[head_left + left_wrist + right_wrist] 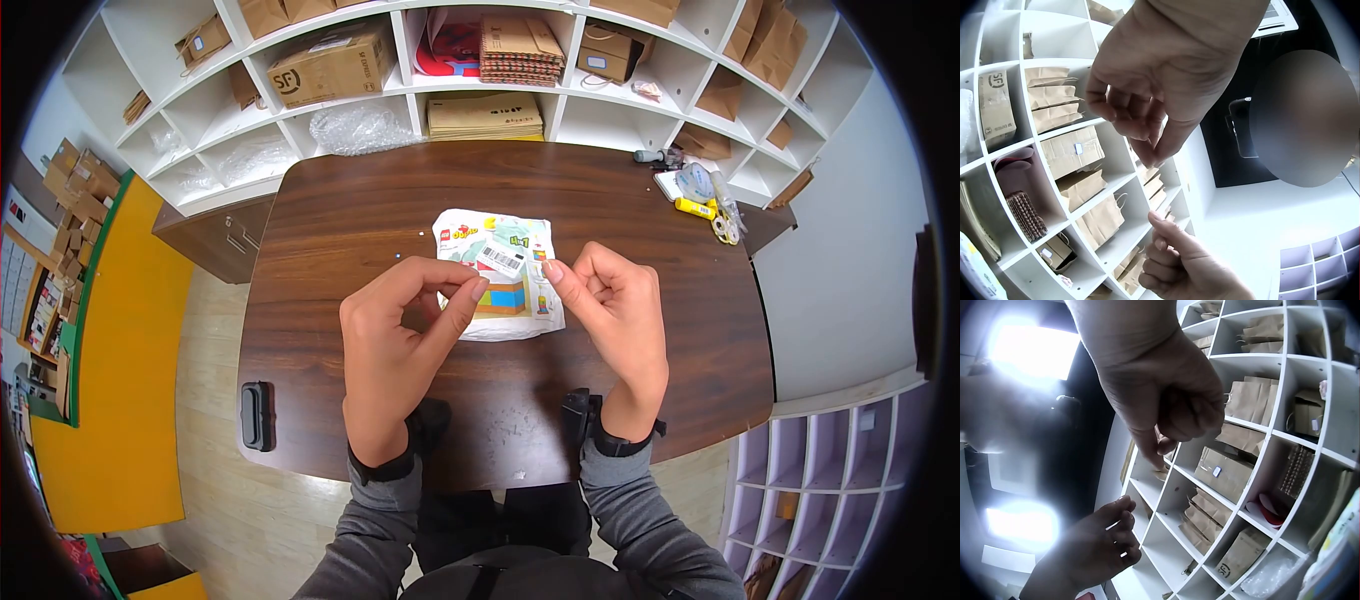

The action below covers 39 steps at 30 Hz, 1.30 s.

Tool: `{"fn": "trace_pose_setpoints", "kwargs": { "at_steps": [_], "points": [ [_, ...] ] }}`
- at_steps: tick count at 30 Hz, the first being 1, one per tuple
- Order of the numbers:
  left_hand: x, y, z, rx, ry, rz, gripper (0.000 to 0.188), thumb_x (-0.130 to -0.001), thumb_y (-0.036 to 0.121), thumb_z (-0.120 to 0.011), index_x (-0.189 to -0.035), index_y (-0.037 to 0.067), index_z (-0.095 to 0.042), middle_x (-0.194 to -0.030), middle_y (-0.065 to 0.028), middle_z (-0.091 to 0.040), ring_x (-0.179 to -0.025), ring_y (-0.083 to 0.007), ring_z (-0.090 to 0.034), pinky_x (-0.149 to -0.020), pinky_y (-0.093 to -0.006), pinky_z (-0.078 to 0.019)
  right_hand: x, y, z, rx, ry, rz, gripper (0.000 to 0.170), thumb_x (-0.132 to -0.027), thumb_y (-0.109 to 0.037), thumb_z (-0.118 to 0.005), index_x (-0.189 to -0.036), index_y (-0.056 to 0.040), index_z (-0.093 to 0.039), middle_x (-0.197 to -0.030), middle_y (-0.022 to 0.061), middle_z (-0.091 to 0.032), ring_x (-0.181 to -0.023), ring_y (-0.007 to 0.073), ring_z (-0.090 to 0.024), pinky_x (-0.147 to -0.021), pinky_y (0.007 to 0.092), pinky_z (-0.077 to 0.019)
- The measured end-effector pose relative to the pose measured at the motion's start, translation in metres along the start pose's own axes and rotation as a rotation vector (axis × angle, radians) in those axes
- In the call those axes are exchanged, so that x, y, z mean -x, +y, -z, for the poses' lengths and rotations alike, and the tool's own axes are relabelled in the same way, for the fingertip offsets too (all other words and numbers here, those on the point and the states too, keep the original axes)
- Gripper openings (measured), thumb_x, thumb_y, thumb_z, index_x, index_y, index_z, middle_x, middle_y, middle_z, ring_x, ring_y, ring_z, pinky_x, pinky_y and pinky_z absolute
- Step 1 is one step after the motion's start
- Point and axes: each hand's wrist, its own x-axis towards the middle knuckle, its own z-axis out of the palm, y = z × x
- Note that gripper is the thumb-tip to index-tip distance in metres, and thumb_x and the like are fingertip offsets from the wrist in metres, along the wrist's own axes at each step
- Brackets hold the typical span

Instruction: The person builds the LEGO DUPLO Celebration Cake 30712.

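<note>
Both hands are raised over a white printed packet (pixel 500 325) with a Duplo logo, colourful block pictures and a barcode label, lying on the dark wooden table. My left hand (pixel 405 320) has its thumb and index fingertips brought together at the packet's left half. Opposite it, my right hand (pixel 615 305) has curled fingers, its thumb pressed towards the bent index finger. A gap separates the two hands in the left wrist view, where the left hand (pixel 1160 75) is above the right hand (pixel 1188 262). No object shows between either hand's fingertips.
A black case (pixel 256 415) lies at the table's left edge. Scissors (pixel 727 230), a yellow glue stick (pixel 695 208) and other tools sit at the back right. Behind the table (pixel 320 260), white shelves (pixel 590 105) hold paper bags, cartons and bubble wrap.
</note>
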Motion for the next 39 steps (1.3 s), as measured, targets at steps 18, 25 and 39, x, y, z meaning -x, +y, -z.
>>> {"fn": "trace_pose_setpoints", "kwargs": {
  "at_steps": [18, 25, 39],
  "points": [
    [-0.0026, -0.0023, 0.0020, -0.048, 0.051, -0.108, 0.011, -0.075, 0.004, -0.073, -0.082, 0.001, -0.067, -0.069, -0.0056, -0.063, -0.053, -0.0087, -0.050, -0.051, -0.0222, -0.0385, -0.0007, -0.0029, -0.0022, 0.011, 0.006, 0.070, 0.009, -0.083, -0.010, -0.066, -0.081, -0.0029, -0.062, -0.049, 0.0018, -0.034, -0.043, 0.0095, -0.031, -0.043, 0.0272, -0.0282],
    [-0.0020, -0.0051, 0.0019, -0.061, 0.045, -0.101, 0.009, -0.076, 0.005, -0.072, -0.083, 0.000, -0.067, -0.069, -0.0052, -0.063, -0.053, -0.0079, -0.048, -0.051, -0.0216, -0.0386, 0.0000, 0.0009, -0.0006, -0.007, 0.015, 0.078, 0.010, -0.082, -0.003, -0.057, -0.090, -0.0020, -0.064, -0.053, 0.0063, -0.039, -0.046, 0.0113, -0.037, -0.046, 0.0285, -0.0324],
    [-0.0024, -0.0030, 0.0022, -0.032, 0.076, -0.066, 0.010, -0.079, 0.006, -0.072, -0.083, -0.002, -0.067, -0.066, -0.0035, -0.061, -0.055, -0.0059, -0.047, -0.053, -0.0204, -0.0386, 0.0003, 0.0033, 0.0024, -0.012, -0.019, 0.107, 0.009, -0.079, -0.001, -0.054, -0.085, -0.0011, -0.061, -0.054, 0.0084, -0.042, -0.046, 0.0119, -0.039, -0.046, 0.0282, -0.0339]
  ]
}}
